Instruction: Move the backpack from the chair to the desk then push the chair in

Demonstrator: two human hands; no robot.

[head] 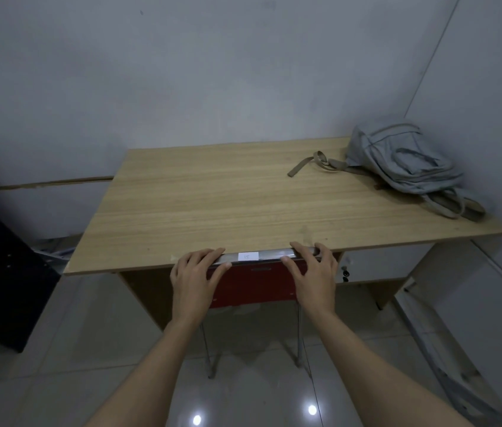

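A grey backpack [403, 163] lies on the far right corner of the light wooden desk [212, 198], its tan strap trailing left across the top. The chair [253, 283] has a red back and thin metal legs and stands tucked under the desk's front edge. Its metal top rail carries a small white label. My left hand [196, 277] rests on the left end of that rail, fingers laid over it. My right hand [313, 272] rests on the right end in the same way. The chair's seat is hidden under the desk.
A dark cabinet [0, 282] stands to the left of the desk. White walls close in behind and on the right. A drawer unit with a lock [346, 272] sits under the desk's right side. The floor is glossy tile.
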